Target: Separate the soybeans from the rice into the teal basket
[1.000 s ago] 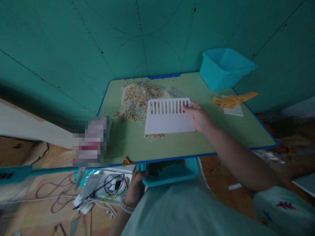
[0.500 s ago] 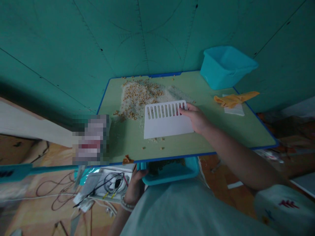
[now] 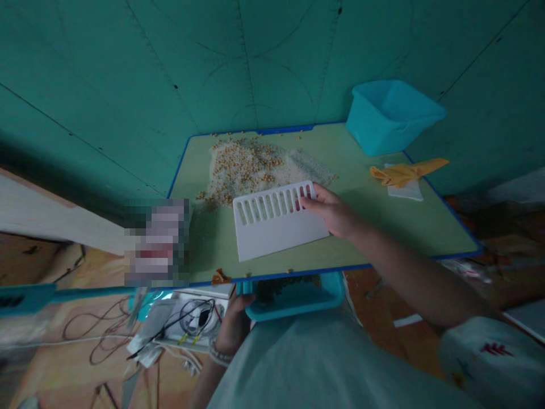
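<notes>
In my right hand [image 3: 334, 213] is a white slotted plastic board [image 3: 279, 230], gripped at its right end with my fingers around the slots. It is tilted over the table just in front of a spread pile of yellowish beans and pale grains [image 3: 244, 165]. A couple of loose beans [image 3: 289, 271] lie by the table's front edge. My left hand [image 3: 236, 321] grips the left end of a blue plastic bin [image 3: 298, 309] held below that edge, against my body. Dark contents show inside the bin along its far side.
A second blue bin [image 3: 392, 122] stands at the table's [image 3: 426, 233] back right corner. In front of it an orange cloth [image 3: 404, 172] lies on a white sheet. A pixelated object [image 3: 157, 241] is at the left edge. Cables and a box [image 3: 200, 312] sit on the floor.
My right hand has drawn the white board towards the front edge and a little left, tilting its left end nearer me. Loose beans have shifted to the edge. My left hand and the bin stay put.
</notes>
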### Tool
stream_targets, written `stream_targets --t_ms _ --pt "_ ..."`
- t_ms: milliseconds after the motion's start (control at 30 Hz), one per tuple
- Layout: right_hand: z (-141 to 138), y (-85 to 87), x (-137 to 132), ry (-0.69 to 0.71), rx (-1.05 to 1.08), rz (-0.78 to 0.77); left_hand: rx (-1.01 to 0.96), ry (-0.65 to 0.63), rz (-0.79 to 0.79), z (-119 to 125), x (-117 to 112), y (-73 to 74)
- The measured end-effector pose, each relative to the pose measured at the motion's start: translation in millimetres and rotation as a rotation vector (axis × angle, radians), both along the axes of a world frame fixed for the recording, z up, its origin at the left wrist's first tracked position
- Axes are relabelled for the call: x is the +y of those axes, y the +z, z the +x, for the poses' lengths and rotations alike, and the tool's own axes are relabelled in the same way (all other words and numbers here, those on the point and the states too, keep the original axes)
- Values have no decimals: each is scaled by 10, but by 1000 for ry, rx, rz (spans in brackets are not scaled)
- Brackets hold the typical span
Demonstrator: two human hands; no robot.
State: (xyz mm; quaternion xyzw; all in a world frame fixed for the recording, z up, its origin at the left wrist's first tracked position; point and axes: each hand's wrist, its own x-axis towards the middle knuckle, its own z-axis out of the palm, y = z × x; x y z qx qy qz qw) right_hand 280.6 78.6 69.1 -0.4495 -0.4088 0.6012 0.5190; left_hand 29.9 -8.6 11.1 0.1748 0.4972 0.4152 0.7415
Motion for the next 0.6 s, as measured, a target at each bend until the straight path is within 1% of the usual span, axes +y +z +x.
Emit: stream_targets --t_ms 167,267,333,467,533,600 --pt "-54 30 -52 153 -65 36 -7 6 -2 -29 -9 -31" --pt "-40 63 -60 171 -45 40 -19 -10 -8 -52 -14 -42" --pt "-5 83 -50 119 -28 26 -19 -26 -22 -62 -14 -42" --pt "136 142 -4 -71 -65 12 -31 -39 -24 -63 -12 -70" --pt "234 183 15 -131 -100 -35 -49 -30 -10 -62 -13 -108" --pt "330 221 23 -156 -134 -117 -66 -31 -2 -65 -16 -148"
